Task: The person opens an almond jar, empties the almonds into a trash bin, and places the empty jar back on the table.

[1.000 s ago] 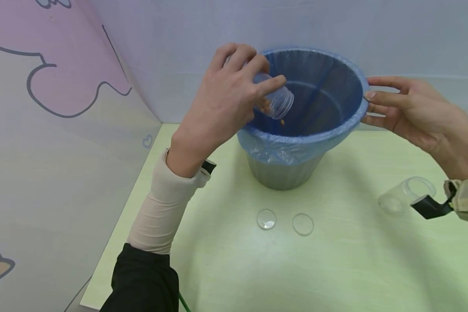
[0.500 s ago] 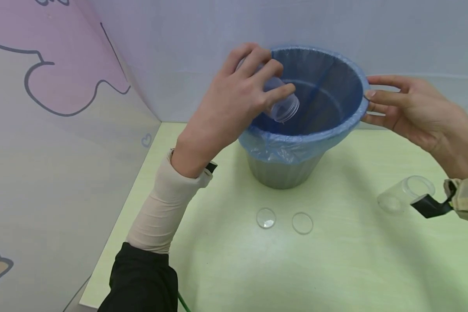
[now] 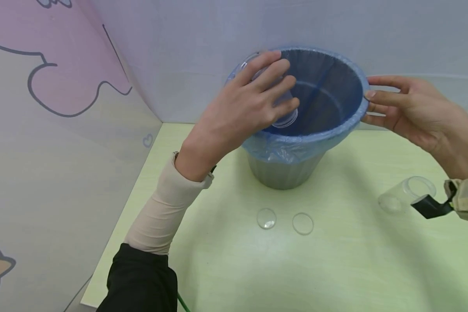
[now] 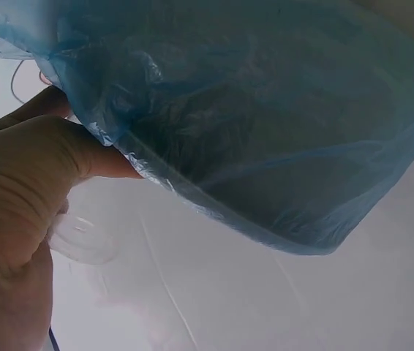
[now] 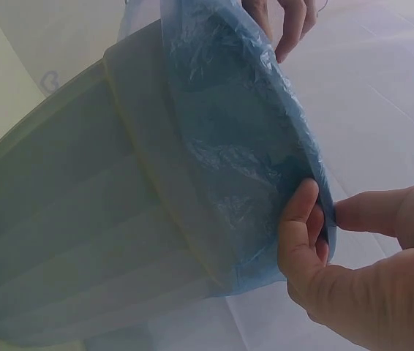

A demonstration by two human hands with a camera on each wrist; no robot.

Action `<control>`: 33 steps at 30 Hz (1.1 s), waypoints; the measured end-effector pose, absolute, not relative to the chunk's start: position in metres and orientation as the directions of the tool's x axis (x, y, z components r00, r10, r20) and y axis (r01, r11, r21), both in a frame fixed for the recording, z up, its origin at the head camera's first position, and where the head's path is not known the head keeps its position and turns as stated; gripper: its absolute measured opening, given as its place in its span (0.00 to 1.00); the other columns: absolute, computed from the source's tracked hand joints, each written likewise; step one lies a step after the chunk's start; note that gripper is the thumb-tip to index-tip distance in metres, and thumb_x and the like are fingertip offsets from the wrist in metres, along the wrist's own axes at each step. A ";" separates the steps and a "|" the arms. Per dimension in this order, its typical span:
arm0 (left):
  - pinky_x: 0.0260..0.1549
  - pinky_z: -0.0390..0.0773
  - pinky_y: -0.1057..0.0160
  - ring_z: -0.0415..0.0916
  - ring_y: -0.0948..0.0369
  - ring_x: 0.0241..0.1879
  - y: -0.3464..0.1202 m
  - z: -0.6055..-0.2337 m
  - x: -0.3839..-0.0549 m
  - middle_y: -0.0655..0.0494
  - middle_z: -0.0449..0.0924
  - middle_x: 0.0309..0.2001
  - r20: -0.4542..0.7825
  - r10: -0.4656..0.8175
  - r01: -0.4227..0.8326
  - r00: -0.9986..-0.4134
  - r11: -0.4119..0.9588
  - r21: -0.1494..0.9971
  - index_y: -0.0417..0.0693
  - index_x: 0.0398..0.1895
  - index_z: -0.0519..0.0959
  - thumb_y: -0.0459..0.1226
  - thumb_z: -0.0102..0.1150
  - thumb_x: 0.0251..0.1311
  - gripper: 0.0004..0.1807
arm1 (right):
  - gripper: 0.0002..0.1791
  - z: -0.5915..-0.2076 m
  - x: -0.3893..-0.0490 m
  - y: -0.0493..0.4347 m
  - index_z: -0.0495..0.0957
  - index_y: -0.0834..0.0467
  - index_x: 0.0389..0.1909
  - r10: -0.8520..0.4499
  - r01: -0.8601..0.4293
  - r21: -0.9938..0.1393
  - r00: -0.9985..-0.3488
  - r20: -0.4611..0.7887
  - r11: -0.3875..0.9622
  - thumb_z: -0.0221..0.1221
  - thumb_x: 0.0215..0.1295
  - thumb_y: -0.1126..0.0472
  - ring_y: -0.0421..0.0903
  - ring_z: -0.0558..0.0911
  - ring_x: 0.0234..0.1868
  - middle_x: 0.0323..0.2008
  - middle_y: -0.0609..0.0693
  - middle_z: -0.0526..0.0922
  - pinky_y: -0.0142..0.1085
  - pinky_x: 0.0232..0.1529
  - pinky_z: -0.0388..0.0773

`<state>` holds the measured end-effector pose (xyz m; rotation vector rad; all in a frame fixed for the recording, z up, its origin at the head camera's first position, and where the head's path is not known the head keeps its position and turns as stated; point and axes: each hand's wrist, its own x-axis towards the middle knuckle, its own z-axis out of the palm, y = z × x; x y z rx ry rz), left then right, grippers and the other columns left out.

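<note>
My left hand [image 3: 243,104] grips a clear plastic jar [image 3: 287,119], tipped mouth-down over the near left of the trash can [image 3: 282,175]. The fingers cover most of the jar; its threaded mouth shows below the little finger, and its base [image 4: 86,241] pokes out behind the hand in the left wrist view. A blue plastic bag [image 3: 286,151] lines the grey can and folds over its rim. On the right side, my right hand [image 3: 421,108] pinches that bag-covered rim between thumb and fingers, seen closely in the right wrist view.
Another clear jar [image 3: 391,199] lies on its side at the right of the pale green table [image 3: 335,268]. Two round clear lids, one left [image 3: 266,219] and one right [image 3: 303,224], lie in front of the can. A wall [image 3: 199,39] stands close behind.
My left hand has moved right and turned the jar steeper over the can. Small orange-brown bits seen in and falling from the jar earlier no longer show. The right hand stays put.
</note>
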<state>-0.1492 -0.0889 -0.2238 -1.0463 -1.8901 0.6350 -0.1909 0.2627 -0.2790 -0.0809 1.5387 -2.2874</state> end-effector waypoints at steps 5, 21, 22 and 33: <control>0.80 0.58 0.58 0.72 0.53 0.66 -0.089 -0.224 -0.148 0.56 0.79 0.57 0.422 0.866 0.396 -0.269 0.499 -0.771 0.58 0.54 0.81 0.16 0.31 0.75 0.32 | 0.37 -0.280 -0.190 0.262 0.48 0.57 0.82 -0.353 0.275 -0.905 -0.923 -0.155 -0.323 0.50 0.78 0.74 0.48 0.89 0.51 0.59 0.51 0.82 0.41 0.46 0.89; 0.78 0.60 0.50 0.71 0.50 0.66 -0.096 -0.221 -0.148 0.55 0.80 0.64 0.435 0.830 0.553 -0.348 0.557 -0.620 0.62 0.67 0.79 0.19 0.25 0.77 0.38 | 0.34 -0.283 -0.190 0.260 0.52 0.57 0.79 -0.364 0.273 -0.902 -0.920 -0.144 -0.334 0.49 0.78 0.74 0.49 0.89 0.51 0.60 0.51 0.81 0.41 0.46 0.88; 0.78 0.60 0.49 0.71 0.50 0.66 -0.097 -0.221 -0.147 0.54 0.80 0.64 0.439 0.825 0.569 -0.357 0.565 -0.598 0.62 0.69 0.78 0.19 0.25 0.77 0.38 | 0.32 -0.283 -0.190 0.260 0.54 0.57 0.78 -0.362 0.271 -0.902 -0.921 -0.142 -0.335 0.49 0.78 0.74 0.49 0.89 0.51 0.60 0.51 0.81 0.41 0.46 0.88; 0.74 0.63 0.48 0.71 0.50 0.66 -0.099 -0.218 -0.144 0.53 0.80 0.61 0.457 0.753 0.610 -0.473 0.655 -0.447 0.47 0.68 0.72 0.24 0.20 0.78 0.30 | 0.32 -0.283 -0.189 0.261 0.55 0.58 0.77 -0.353 0.258 -0.907 -0.926 -0.134 -0.333 0.49 0.78 0.75 0.49 0.89 0.50 0.60 0.51 0.81 0.41 0.46 0.88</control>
